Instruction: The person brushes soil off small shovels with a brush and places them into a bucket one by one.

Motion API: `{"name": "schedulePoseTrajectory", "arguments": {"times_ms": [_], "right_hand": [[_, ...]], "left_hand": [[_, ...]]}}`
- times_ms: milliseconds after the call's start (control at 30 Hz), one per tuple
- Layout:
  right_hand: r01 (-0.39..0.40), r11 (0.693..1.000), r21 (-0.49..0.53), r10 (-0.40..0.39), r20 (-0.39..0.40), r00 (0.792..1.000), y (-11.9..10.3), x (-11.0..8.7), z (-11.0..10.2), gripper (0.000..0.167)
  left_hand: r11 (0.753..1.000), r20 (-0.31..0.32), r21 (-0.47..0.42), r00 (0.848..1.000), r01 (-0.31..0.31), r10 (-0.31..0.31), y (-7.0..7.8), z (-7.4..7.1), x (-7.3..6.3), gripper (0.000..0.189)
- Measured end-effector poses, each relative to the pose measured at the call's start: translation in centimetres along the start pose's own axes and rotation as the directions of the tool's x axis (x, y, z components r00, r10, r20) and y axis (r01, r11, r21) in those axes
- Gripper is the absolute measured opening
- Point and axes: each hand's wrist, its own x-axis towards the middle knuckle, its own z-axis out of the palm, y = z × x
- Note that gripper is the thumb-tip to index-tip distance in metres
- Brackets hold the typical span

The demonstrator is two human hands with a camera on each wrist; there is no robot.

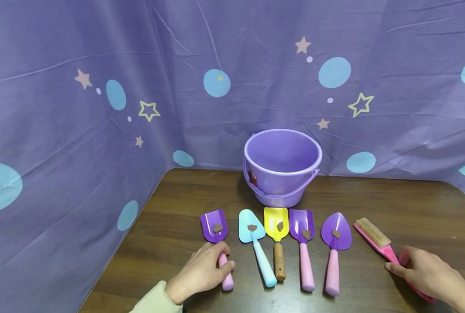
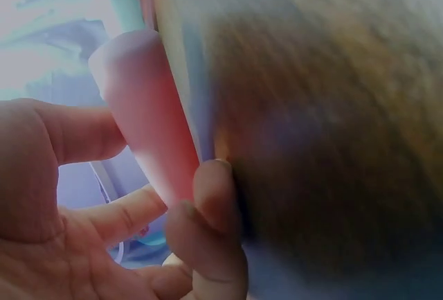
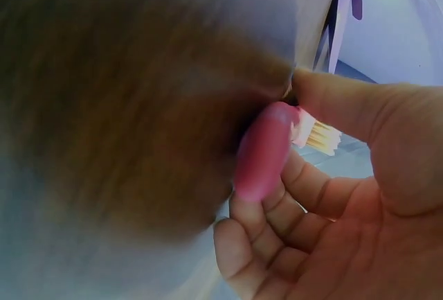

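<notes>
You seem barely started: a jagged brown flake lies on each of five smooth-bladed shovels, so any brushing looks left to do. Your left hand is curled round the pink handle of a glossy, square-tipped purple shovel, front-left of the round lilac plastic bucket; your right hand grips a slim pink brush with pale, stiff-looking bristles, front-right of that bucket.

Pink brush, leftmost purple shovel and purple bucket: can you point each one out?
Pink brush (image 1: 388, 251), head view: on the neck between bristles and handle.
Leftmost purple shovel (image 1: 215, 236), head view: on the lower blade.
Purple bucket (image 1: 280, 184), head view: on the outer front wall.
</notes>
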Motion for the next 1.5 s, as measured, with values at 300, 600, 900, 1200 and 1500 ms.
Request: {"name": "schedulePoseTrajectory", "arguments": {"times_ms": [300,600,900,1200,1500], "right_hand": [[0.018,1.0,-0.003,-0.018,-0.026,0.999,-0.6,-0.1,0.0,0.033],[0.051,0.999,0.011,-0.05,-0.078,0.996,-0.5,0.0,0.1,0.031],[0.054,0.998,0.022,-0.051,-0.092,0.994,-0.5,0.1,-0.1,0.028],[0.049,0.999,0.024,-0.047,-0.092,0.995,-0.7,0.3,-0.5,0.024],[0.082,0.996,0.045,-0.074,-0.157,0.985,-0.7,0.5,-0.3,0.017]], "left_hand": [[1.0,-0.033,-0.006,0.999,0.006,-0.006,-0.7,0.2,0.2,0.018],[1.0,-0.047,-0.011,0.999,0.015,-0.016,-0.9,0.2,0.1,0.018],[0.998,-0.071,-0.06,0.997,0.029,-0.033,-1.2,0.3,0.0,0.024],[0.99,-0.056,-0.116,0.994,0.086,-0.093,-1.3,0.1,-0.1,0.029],[0.969,0.022,-0.183,0.986,0.166,-0.165,-1.3,-0.8,0.1,0.029]]}}
